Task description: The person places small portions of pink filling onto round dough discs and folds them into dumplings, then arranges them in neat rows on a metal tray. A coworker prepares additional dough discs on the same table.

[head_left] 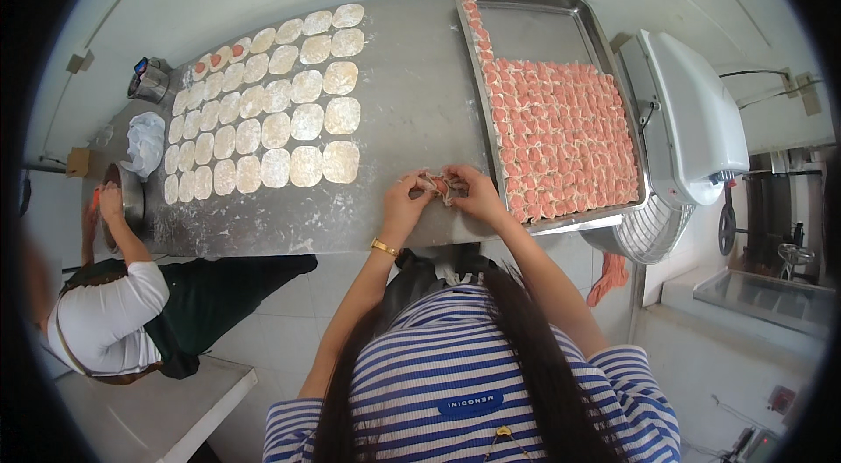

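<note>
My left hand and my right hand meet over the near edge of the steel table. Their fingertips pinch small open-topped dumplings with gathered wrappers and pink filling; the fingers partly hide them, so I cannot tell exactly how many each hand holds. Just to the right of my hands lies a large metal tray, packed with rows of similar pink-filled dumplings across its near part and up its left side. Floured round wrappers lie in rows on the left; three at the far left carry pink filling.
At the far left a co-worker reaches into a metal bowl. A white plastic bag and a metal container stand beside the wrappers. A white machine with a wire guard stands right of the tray.
</note>
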Demonstrator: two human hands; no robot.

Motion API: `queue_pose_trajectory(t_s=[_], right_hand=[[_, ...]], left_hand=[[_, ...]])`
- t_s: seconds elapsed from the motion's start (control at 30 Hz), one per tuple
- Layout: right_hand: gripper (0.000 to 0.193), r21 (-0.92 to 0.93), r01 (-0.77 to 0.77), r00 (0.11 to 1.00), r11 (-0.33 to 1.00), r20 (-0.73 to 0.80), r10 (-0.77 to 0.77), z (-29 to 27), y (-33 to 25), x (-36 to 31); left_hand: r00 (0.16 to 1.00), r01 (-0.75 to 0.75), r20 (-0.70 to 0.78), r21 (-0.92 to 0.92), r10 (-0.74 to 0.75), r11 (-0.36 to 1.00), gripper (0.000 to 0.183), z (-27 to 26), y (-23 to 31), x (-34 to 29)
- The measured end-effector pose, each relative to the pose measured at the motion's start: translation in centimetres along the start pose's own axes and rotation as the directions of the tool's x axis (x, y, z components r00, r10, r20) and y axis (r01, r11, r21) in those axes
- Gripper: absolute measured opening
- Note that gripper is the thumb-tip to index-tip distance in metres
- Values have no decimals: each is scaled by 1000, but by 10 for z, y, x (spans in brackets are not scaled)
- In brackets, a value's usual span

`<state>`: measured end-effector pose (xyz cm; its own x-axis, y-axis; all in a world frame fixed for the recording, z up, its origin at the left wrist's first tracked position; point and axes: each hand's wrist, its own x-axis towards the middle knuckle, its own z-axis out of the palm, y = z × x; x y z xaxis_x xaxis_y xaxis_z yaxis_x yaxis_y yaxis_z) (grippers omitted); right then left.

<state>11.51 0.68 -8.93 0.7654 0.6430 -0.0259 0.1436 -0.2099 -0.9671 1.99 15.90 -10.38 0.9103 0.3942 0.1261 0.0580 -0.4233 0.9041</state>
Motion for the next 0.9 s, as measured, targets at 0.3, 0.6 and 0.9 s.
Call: queue_pose_trajectory(t_s=[0.3,0.6,0.9], right_hand=[[38,-191,78,991,979,125,-55,-8,-5,13],[29,-411,223,975,884,99,-200,-9,7,14],[26,-386,242,970,890,78,-229,-2,-5,6]], left_hand=[[976,209,77,-77,-203,975,26,1,25,-3],[971,190,147,-10,-187,982,31,3,26,3],[973,153,154,130,-172,980,24,6,24,5]])
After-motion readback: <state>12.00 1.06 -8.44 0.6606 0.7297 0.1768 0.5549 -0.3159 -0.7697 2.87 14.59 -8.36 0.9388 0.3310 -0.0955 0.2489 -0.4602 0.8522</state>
